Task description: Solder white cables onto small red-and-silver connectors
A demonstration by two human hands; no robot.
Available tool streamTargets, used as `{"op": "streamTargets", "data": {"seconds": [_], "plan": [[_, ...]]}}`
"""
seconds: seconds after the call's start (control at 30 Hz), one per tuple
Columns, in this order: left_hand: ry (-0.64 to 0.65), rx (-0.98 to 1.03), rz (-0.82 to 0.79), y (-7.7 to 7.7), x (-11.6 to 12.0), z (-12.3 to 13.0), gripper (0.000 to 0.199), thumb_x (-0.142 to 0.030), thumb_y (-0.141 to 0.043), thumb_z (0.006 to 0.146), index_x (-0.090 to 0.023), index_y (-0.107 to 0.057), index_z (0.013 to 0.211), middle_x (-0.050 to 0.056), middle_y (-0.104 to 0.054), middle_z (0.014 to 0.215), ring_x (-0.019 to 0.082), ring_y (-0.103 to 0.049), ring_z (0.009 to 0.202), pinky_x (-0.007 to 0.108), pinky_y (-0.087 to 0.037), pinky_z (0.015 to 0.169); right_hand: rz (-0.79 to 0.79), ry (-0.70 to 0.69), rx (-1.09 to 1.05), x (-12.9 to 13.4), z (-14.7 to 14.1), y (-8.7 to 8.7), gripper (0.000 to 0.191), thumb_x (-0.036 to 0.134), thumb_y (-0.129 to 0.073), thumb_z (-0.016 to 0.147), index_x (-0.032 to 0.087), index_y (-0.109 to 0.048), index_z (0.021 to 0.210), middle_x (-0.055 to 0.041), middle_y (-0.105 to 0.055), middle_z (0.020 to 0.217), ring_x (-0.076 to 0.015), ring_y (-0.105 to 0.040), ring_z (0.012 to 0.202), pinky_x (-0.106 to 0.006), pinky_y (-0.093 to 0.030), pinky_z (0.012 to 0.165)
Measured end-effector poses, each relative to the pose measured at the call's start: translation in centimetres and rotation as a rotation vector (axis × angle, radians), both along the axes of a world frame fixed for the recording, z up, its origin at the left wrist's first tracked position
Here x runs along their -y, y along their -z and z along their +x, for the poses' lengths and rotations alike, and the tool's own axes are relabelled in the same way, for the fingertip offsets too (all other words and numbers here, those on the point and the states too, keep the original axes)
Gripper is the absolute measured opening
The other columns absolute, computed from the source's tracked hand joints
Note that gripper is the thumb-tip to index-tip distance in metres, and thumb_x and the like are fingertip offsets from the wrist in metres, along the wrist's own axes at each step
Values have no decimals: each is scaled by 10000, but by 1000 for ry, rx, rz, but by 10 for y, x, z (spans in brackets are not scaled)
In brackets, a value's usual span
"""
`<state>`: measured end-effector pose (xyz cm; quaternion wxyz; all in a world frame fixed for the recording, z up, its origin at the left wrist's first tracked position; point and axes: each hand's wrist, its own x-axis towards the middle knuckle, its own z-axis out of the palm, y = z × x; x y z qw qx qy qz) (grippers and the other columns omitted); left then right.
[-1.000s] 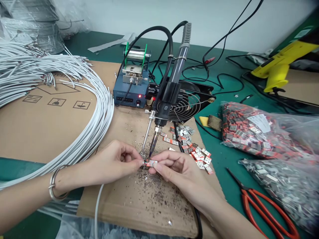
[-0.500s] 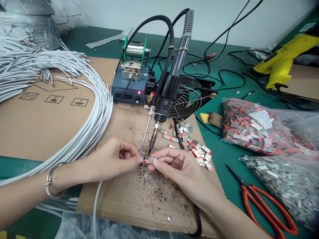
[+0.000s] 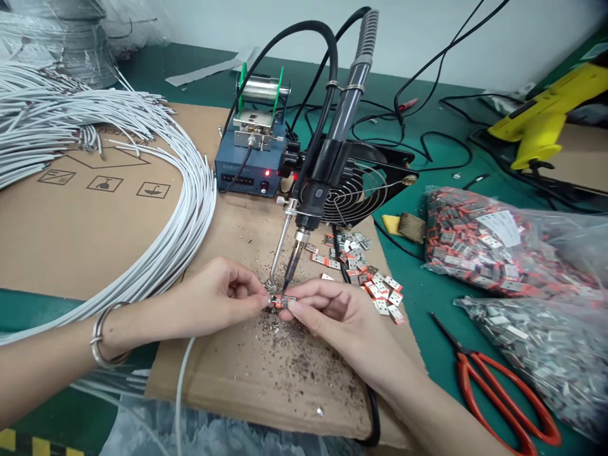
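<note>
My left hand (image 3: pixel 228 297) pinches the end of a white cable (image 3: pixel 183 380), whose length hangs down below the hand. Between thumb and fingers my right hand (image 3: pixel 332 310) holds a small orange and silver connector (image 3: pixel 280 302), which meets the cable end. Just above the connector is the tip of a soldering iron (image 3: pixel 291 269), fixed in a stand and pointing down. A thin metal feed tube (image 3: pixel 281 250) ends beside the tip. Whether the tip touches the connector is too small to tell.
Loose connectors (image 3: pixel 380 288) lie right of the iron, before a fan (image 3: pixel 356 190). Behind stands a blue solder feeder (image 3: pixel 249 168). White cables (image 3: pixel 190 221) curve at left. Red-handled scissors (image 3: pixel 503 386), bags of connectors (image 3: pixel 470 247) and metal shells (image 3: pixel 536 361) lie at right.
The connector has tilted slightly in my fingers and shows more of its orange part. Both hands have shifted only a little, and the view has moved slightly.
</note>
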<state>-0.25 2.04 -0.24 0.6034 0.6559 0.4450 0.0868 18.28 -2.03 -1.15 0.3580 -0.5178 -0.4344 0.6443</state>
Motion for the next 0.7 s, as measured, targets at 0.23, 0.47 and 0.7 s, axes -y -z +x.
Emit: {"op": "streamTargets", "data": {"seconds": [0.23, 0.47, 0.7], "plan": [[24, 9, 38, 2, 2, -1, 259, -315, -498, 792, -110, -657, 795, 16, -593, 654, 98, -427, 537, 208, -331, 491, 12, 0, 40, 0, 0, -1, 133, 283, -716, 657, 183, -668, 731, -39, -716, 622, -144, -645, 572, -239, -490, 548], [41, 50, 82, 1, 2, -2, 223, -274, -505, 783, -115, -661, 787, 0, -551, 626, 96, -376, 533, 214, -299, 487, 29, -28, 51, -1, 1, -2, 118, 271, -701, 682, 173, -672, 741, -35, -708, 619, -127, -630, 563, -218, -483, 539], [47, 58, 77, -2, 1, 0, 229, -265, -506, 781, -102, -664, 806, 3, -542, 625, 91, -357, 525, 215, -279, 475, 20, -18, -14, 0, 2, -1, 105, 256, -715, 681, 182, -683, 748, -23, -708, 613, -121, -633, 561, -201, -484, 528]]}}
